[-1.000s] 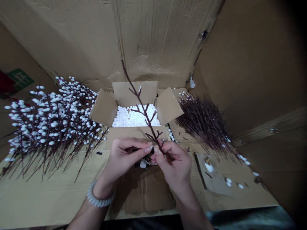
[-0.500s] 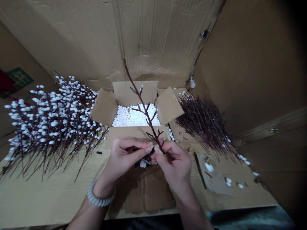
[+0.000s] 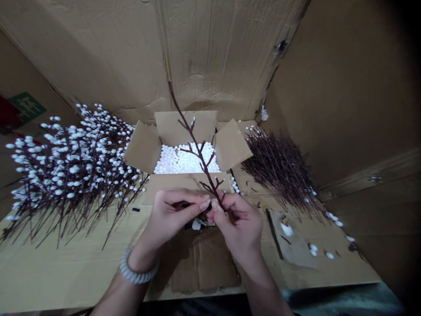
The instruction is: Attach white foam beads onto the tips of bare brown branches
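A bare brown artificial branch (image 3: 200,154) with short side twigs leans upward and to the left. My right hand (image 3: 240,219) is closed around its lower end, thumb and fingers pinching the stem. Right beside it my left hand (image 3: 176,213) is closed in a pinch, its fingertips almost meeting the right thumb. What those left fingers hold is too small and covered to make out. Behind the branch, an open cardboard box (image 3: 177,182) contains many white foam balls (image 3: 174,160). Beneath the hands a dark object with a white blob (image 3: 196,225) is partly hidden.
A heap of branches tipped with white balls (image 3: 72,166) lies at left, a bundle of bare brown branches (image 3: 279,164) at right. Loose white balls (image 3: 329,255) and a paper scrap (image 3: 296,245) rest on the cardboard-covered table (image 3: 82,276). Cardboard walls (image 3: 223,57) enclose the back and right.
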### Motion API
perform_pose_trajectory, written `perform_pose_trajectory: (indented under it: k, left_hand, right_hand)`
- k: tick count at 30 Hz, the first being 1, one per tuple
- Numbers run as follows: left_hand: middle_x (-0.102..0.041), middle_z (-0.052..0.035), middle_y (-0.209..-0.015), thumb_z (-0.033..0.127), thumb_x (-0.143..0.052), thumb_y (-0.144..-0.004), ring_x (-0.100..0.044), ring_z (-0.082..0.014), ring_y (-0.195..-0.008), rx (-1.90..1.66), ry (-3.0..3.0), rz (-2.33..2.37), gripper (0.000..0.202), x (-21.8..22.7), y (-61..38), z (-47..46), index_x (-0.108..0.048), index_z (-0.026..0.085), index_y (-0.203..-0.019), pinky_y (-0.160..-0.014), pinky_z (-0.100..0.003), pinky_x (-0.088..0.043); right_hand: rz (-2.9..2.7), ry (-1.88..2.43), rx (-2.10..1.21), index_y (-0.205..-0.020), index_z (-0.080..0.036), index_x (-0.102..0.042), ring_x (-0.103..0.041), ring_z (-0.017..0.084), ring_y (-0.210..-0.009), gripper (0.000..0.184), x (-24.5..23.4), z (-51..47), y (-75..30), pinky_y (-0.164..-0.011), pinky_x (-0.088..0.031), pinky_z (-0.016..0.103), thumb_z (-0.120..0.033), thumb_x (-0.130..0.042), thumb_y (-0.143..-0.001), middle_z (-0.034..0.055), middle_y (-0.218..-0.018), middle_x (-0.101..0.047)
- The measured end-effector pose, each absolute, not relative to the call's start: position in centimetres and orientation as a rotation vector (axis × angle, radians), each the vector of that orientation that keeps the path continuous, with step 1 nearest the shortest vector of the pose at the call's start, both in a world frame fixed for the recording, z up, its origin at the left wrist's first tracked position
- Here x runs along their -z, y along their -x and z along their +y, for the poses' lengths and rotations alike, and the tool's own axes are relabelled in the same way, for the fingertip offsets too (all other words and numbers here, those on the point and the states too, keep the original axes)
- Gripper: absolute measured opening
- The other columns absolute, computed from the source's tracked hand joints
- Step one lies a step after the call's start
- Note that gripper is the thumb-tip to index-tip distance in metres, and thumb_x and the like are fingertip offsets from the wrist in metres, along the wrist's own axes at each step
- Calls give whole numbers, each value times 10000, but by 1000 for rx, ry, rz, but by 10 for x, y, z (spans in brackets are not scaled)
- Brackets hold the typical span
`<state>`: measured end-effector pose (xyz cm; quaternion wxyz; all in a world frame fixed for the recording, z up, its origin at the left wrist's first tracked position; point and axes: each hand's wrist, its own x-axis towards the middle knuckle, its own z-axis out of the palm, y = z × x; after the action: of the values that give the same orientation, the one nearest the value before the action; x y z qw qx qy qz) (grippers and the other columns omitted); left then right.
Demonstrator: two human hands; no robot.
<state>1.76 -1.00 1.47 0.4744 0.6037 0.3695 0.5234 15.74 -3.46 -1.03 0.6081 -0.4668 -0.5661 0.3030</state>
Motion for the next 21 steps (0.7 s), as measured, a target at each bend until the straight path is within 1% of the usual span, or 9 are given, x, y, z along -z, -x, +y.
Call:
perform_pose_trajectory:
  k: [3, 8, 13, 21]
  left_hand:
    - [-773, -69, -753, 175, -774, -691, -734, -190, -678, -1272, -1470, 906, 47, -14, -17, -10, -778, 193, -733, -624, -248, -615]
    - [-775, -40, -757, 94, -747, -691, -729, -167, -678, -1270, -1472, 889, 147, -13, -17, -10, -777, 225, -751, -624, -232, -608]
    - [-775, -40, -750, 56, -739, -687, -729, -161, -675, -1285, -1481, 869, 177, -14, -17, -10, -779, 216, -751, -624, -216, -602]
    - [-776, -41, -765, 76, -743, -700, -730, -167, -685, -1277, -1469, 863, 162, -14, -18, -10, -778, 222, -759, -637, -235, -608]
  right_hand:
    - [-1313, 1073, -698, -601, -220, -460, -559, 106, -475, 230, 10, -35, -157, -451, -493, 221, -194, -584, -793, -31, -544, -598]
    - [-1323, 1058, -685, -593, -223, -452, -555, 103, -466, 243, 11, -33, -157, -453, -491, 224, -191, -581, -797, -40, -530, -590]
    - [-1322, 1055, -677, -597, -223, -455, -555, 106, -457, 239, 12, -33, -156, -445, -483, 229, -186, -578, -799, -42, -528, -593]
    - [-1328, 1061, -674, -594, -226, -447, -564, 116, -465, 245, 11, -34, -156, -462, -493, 242, -184, -577, -797, -41, -519, -589]
